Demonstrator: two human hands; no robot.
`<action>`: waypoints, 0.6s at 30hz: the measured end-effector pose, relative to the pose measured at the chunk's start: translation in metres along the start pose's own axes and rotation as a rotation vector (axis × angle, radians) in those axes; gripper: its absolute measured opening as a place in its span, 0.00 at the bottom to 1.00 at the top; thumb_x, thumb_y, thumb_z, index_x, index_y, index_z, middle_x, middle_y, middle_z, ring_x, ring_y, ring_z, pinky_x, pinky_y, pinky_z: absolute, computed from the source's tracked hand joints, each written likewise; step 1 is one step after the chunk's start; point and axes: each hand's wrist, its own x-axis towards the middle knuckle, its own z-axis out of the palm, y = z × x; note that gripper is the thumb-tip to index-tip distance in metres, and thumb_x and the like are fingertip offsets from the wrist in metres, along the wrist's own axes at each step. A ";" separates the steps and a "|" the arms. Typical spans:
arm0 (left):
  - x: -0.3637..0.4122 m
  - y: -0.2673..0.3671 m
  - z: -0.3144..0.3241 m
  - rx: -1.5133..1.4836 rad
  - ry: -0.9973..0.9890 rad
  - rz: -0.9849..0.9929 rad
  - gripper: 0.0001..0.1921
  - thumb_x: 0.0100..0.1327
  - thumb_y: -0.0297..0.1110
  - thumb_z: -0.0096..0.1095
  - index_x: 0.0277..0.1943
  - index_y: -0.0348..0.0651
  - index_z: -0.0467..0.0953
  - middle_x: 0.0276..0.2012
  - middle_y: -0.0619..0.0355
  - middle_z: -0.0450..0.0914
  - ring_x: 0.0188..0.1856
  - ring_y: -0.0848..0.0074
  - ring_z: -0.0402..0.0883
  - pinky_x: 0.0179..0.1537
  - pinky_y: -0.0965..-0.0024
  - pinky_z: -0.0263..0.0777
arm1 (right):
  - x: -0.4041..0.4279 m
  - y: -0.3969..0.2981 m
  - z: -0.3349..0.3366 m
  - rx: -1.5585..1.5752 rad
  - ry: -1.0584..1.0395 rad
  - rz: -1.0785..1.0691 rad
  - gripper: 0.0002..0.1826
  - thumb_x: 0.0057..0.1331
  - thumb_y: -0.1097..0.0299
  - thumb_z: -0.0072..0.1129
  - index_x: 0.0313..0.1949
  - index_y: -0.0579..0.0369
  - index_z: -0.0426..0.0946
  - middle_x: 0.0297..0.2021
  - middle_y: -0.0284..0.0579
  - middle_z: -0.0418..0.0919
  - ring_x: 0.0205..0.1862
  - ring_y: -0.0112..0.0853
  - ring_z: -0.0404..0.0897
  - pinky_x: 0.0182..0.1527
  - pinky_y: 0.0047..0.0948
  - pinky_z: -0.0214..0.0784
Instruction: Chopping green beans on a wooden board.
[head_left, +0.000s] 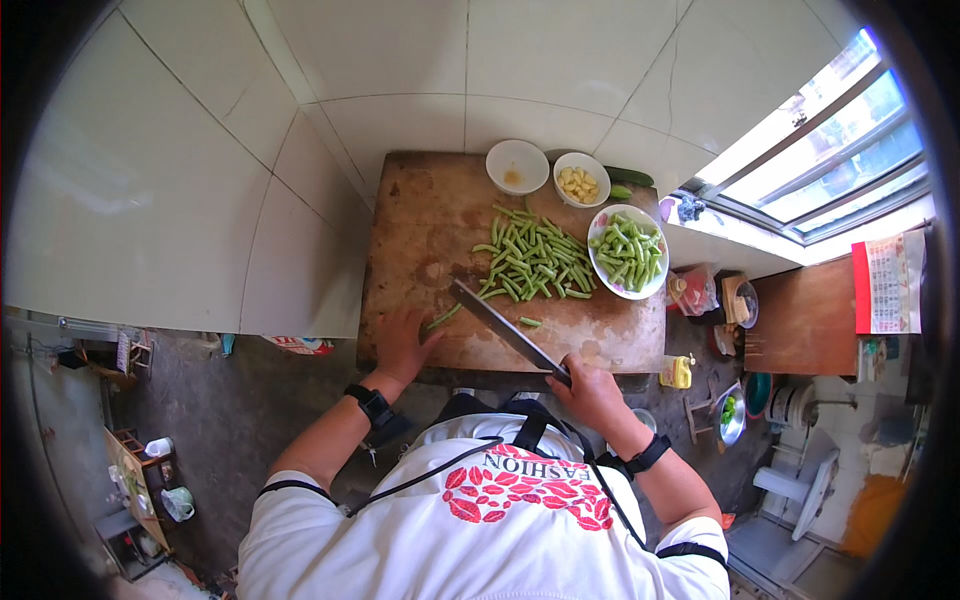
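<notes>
My right hand (596, 390) grips the dark handle of a kitchen knife (510, 330). Its wide blade slants up and left over the wooden chopping board (405, 225). My left hand (403, 346) rests on the board's front left corner, fingers apart, holding nothing. Just off my left fingers lies a long green bean (445, 316), its upper end close to the blade. Beyond the knife is a heap of cut green beans (536, 255). A short cut piece (530, 322) sits alone on the blade's right side.
At the board's right stands a white bowl of cut beans (628, 251). Along the back are a bowl of peeled garlic cloves (578, 181), a white bowl with some brownish contents (517, 167) and a cucumber (630, 176). Tiled wall (390, 120) borders the back. A yellow jug (676, 371) is at right.
</notes>
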 end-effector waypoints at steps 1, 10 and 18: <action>0.002 0.005 -0.009 0.068 -0.021 0.007 0.13 0.49 0.36 0.68 0.38 0.46 0.77 0.34 0.52 0.74 0.42 0.59 0.72 0.44 0.57 0.61 | 0.000 -0.003 -0.002 -0.032 -0.028 -0.003 0.14 0.62 0.60 0.57 0.35 0.58 0.67 0.22 0.56 0.76 0.27 0.54 0.77 0.29 0.48 0.69; 0.007 0.012 -0.003 0.178 -0.083 0.089 0.08 0.50 0.32 0.65 0.35 0.47 0.78 0.32 0.57 0.75 0.39 0.62 0.73 0.41 0.59 0.59 | 0.007 -0.011 0.007 -0.150 -0.116 0.055 0.15 0.61 0.58 0.57 0.34 0.57 0.67 0.23 0.55 0.77 0.28 0.52 0.78 0.30 0.47 0.70; 0.030 0.027 0.009 0.181 -0.130 0.094 0.05 0.56 0.34 0.61 0.35 0.47 0.77 0.32 0.57 0.76 0.39 0.62 0.74 0.43 0.59 0.62 | -0.012 0.014 0.001 0.079 0.080 0.107 0.15 0.61 0.58 0.58 0.34 0.57 0.67 0.24 0.56 0.77 0.29 0.53 0.77 0.31 0.48 0.68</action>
